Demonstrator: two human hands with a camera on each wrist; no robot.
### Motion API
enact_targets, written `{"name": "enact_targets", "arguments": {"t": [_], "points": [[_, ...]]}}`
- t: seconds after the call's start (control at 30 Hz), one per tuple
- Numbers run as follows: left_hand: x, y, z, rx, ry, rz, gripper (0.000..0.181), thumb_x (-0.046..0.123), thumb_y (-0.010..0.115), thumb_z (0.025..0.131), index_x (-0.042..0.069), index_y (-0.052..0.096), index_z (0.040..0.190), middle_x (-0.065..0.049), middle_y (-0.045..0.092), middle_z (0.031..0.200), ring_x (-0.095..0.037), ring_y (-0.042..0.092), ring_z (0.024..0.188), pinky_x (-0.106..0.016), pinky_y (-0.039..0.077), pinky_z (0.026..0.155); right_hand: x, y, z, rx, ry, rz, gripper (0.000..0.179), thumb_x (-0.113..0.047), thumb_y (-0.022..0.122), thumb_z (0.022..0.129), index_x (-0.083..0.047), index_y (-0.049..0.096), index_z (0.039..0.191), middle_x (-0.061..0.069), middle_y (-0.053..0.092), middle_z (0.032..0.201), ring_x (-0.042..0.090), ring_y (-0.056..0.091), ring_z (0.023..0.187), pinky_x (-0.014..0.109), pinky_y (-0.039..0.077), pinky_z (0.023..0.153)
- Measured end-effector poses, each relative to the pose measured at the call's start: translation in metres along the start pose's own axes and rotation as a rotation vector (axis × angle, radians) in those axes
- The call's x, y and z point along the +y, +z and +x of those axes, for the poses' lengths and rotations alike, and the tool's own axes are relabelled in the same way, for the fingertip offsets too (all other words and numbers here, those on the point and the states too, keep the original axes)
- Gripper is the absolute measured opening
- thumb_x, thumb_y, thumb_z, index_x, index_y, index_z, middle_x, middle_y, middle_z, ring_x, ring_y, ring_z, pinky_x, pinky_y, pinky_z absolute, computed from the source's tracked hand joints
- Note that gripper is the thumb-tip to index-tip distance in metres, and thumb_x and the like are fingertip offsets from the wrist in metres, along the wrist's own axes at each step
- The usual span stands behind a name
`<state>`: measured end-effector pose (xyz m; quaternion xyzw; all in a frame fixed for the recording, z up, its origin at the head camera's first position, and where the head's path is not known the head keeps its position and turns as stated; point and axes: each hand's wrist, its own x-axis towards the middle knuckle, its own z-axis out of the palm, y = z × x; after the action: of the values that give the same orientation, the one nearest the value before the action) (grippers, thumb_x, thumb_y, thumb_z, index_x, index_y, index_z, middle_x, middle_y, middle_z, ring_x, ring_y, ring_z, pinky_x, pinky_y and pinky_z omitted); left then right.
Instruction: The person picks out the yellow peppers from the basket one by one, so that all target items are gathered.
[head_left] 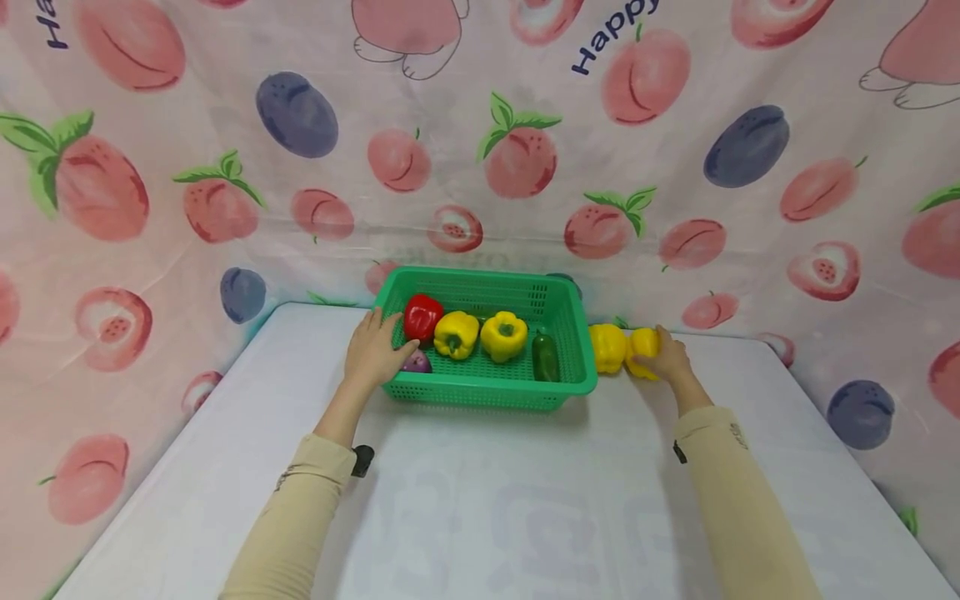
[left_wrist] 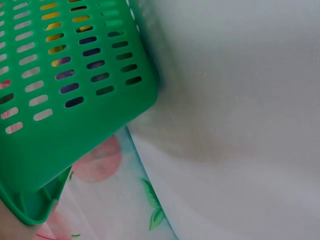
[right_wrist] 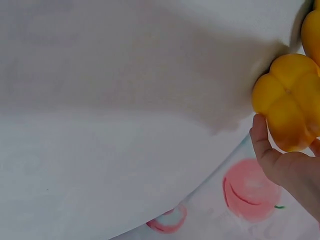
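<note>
A green plastic basket (head_left: 480, 386) stands near the back of the table. Inside lie a red bell pepper (head_left: 423, 317), two yellow bell peppers (head_left: 456, 335), a dark green cucumber-like vegetable (head_left: 546, 358) and a round purple vegetable (head_left: 417, 362), partly hidden. My left hand (head_left: 372, 350) rests at the basket's left rim, fingers spread, thumb reaching over the inside. To the basket's right, my right hand (head_left: 667, 358) holds a yellow bell pepper (right_wrist: 287, 100) between thumb and fingers. Another yellow bell pepper (head_left: 608, 347) sits between that one and the basket.
The white table (head_left: 480, 492) has its back edge just behind the basket. A fruit-printed cloth (head_left: 465, 167) hangs behind and along both sides. In the left wrist view, the basket's slotted wall (left_wrist: 75, 125) fills the upper left.
</note>
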<state>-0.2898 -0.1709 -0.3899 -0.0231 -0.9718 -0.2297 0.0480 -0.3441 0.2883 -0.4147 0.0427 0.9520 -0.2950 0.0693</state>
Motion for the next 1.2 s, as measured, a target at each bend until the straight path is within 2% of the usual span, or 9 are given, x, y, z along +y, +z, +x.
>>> {"name": "enact_targets", "arguments": {"t": [0.23,0.5,0.7,1.0,1.2], "points": [[-0.002,0.001,0.001,-0.005,0.008,0.017,0.064,0.041,0.049,0.095,0.004,0.033,0.145,-0.029,0.016,0.153,-0.044,0.012,0.143,-0.054,0.013,0.118,0.002,0.001,-0.005,0.036,-0.016,-0.016,0.082,-0.021,0.057,0.089,0.008,0.006,0.146,0.046,0.014,0.14,0.063,0.021,0.125,0.07,0.021,0.105],[-0.003,0.004,-0.002,-0.022,0.005,0.016,0.065,0.041,0.05,0.094,0.004,0.034,0.145,-0.029,0.016,0.153,-0.044,0.012,0.143,-0.054,0.013,0.118,0.004,0.004,-0.01,0.037,0.028,-0.037,0.077,-0.029,0.054,0.092,0.004,0.011,0.146,0.046,0.014,0.139,0.064,0.022,0.123,0.072,0.026,0.101],[-0.002,0.003,0.0,-0.013,0.006,0.011,0.064,0.041,0.049,0.095,0.004,0.034,0.145,-0.029,0.015,0.153,-0.044,0.011,0.143,-0.054,0.012,0.118,-0.001,-0.001,-0.011,0.089,0.002,-0.064,0.074,-0.033,0.052,0.093,0.001,0.014,0.147,0.044,0.015,0.14,0.063,0.024,0.122,0.075,0.026,0.097],[-0.001,0.0,0.001,-0.018,0.001,0.01,0.065,0.041,0.049,0.095,0.004,0.033,0.145,-0.029,0.015,0.154,-0.044,0.01,0.143,-0.054,0.013,0.118,-0.018,-0.009,-0.013,0.22,-0.042,-0.092,0.068,-0.032,0.056,0.092,0.0,0.025,0.143,0.041,0.024,0.136,0.061,0.028,0.119,0.072,0.029,0.093],[-0.001,-0.001,0.001,-0.018,0.003,0.012,0.064,0.04,0.049,0.095,0.003,0.033,0.145,-0.029,0.015,0.153,-0.044,0.01,0.143,-0.054,0.012,0.118,-0.028,-0.011,-0.016,0.243,-0.039,-0.087,0.07,-0.032,0.058,0.091,0.0,0.025,0.142,0.04,0.026,0.135,0.06,0.027,0.12,0.072,0.026,0.095]]}}
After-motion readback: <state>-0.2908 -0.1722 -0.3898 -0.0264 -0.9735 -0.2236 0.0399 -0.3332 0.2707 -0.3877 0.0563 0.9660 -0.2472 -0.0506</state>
